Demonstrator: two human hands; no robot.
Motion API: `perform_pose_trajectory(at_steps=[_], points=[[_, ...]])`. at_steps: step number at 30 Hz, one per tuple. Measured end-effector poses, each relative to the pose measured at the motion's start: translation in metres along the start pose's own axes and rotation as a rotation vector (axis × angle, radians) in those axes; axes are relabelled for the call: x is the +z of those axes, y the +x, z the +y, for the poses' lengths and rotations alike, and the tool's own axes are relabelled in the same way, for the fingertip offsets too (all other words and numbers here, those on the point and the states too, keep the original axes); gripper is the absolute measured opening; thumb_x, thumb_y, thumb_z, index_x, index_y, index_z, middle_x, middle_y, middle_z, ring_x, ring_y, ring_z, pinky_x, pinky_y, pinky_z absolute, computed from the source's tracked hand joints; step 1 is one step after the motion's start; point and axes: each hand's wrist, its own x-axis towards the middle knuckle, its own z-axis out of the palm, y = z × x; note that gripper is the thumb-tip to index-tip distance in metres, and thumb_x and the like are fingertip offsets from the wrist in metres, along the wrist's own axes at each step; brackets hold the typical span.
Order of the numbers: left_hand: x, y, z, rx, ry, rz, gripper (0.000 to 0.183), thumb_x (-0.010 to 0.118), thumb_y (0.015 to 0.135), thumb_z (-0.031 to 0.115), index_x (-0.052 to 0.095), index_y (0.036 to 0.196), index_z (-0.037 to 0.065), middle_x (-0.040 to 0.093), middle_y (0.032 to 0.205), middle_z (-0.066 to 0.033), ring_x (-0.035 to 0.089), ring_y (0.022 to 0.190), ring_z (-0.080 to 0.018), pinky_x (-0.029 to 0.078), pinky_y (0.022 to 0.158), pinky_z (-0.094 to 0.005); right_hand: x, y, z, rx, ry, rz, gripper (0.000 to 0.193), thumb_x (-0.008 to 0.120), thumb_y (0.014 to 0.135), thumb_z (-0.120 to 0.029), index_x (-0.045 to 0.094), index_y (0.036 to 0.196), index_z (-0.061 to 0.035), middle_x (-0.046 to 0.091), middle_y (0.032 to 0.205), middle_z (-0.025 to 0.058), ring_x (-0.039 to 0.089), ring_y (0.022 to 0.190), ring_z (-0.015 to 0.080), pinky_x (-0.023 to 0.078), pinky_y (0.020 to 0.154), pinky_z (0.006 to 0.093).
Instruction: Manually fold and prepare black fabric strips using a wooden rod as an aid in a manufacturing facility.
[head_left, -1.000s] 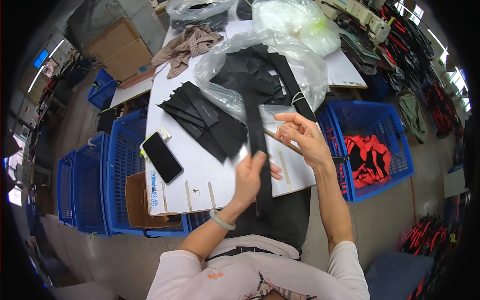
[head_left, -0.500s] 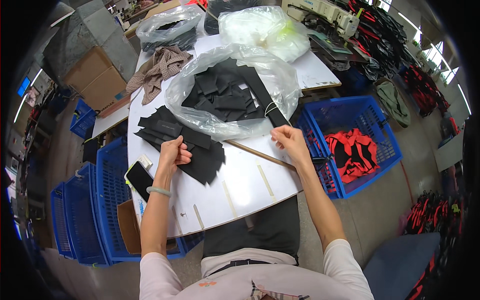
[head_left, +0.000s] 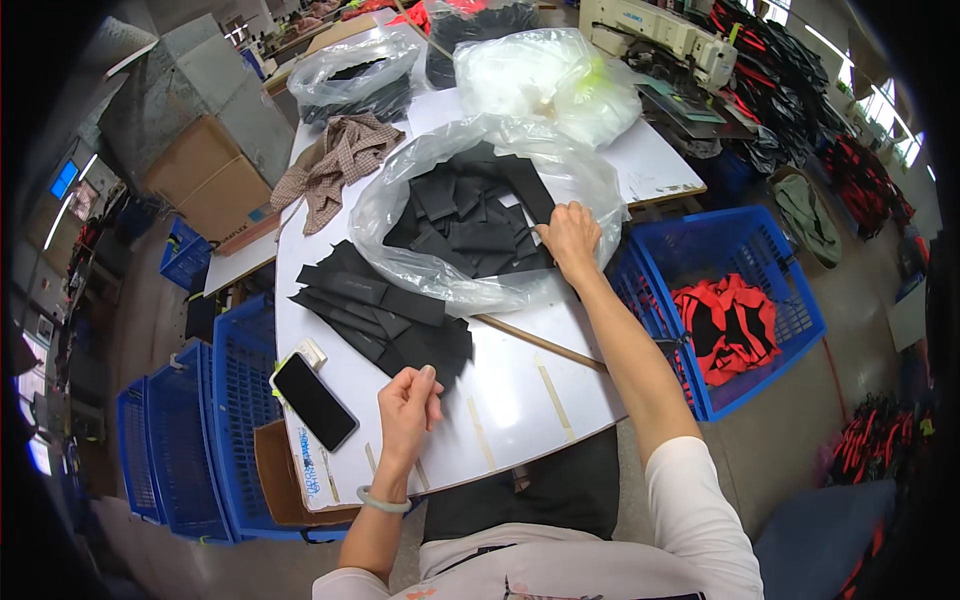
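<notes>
A large clear plastic bag [head_left: 375, 215] stands open on the white table, filled with cut black fabric pieces [head_left: 470, 225]. Along its right inner side leans a long black fabric bundle [head_left: 528, 188]. My right hand [head_left: 570, 240] is closed over the lower end of this bundle at the bag's right rim, covering the light band round it. My left hand [head_left: 408, 408] hovers at the table's near side, fingers curled in and thumb pressed to them, with nothing seen in it. Just beyond it lies a fanned pile of black fabric pieces [head_left: 385, 310].
A phone [head_left: 315, 402] lies at the table's left edge. A wooden stick [head_left: 540, 342] sticks out from under the bag. Blue crates flank the table; the right crate [head_left: 715, 400] holds red-and-black pieces. A checked cloth [head_left: 335, 170], more bags and a sewing machine [head_left: 660, 35] are farther back.
My right hand has moved forward onto the end of the black bundle. My left hand has drawn back from the fabric pile toward me, and the view has shifted slightly.
</notes>
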Motion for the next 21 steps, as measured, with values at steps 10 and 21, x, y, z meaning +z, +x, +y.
perform_pose_trajectory(at_steps=[10, 21], points=[[-0.021, -0.017, -0.021, 0.051, 0.017, 0.295, 0.030, 0.050, 0.095, 0.023, 0.055, 0.073, 0.003, 0.047, 0.050, 0.0012, 0.037, 0.042, -0.0025, 0.028, 0.040, -0.0171, 0.002, -0.011, -0.033, -0.343, 0.397, 0.061, 0.023, 0.072, 0.069, -0.019, 0.066, 0.088, -0.0090, 0.056, 0.088, 0.0105, 0.055, 0.091, 0.0293, 0.049, 0.071, 0.0403], [0.029, -0.012, 0.007, 0.020, -0.232, 0.129, 0.018, 0.058, 0.090, 0.018, 0.057, 0.084, 0.001, 0.055, 0.062, -0.0011, 0.047, 0.048, -0.0050, 0.039, 0.044, -0.0195, -0.043, -0.040, -0.060, -0.018, 0.860, -0.439, 0.014, 0.072, 0.066, -0.006, 0.058, 0.070, -0.0021, 0.058, 0.064, 0.0038, 0.056, 0.063, 0.0142, 0.041, 0.057, 0.0276]])
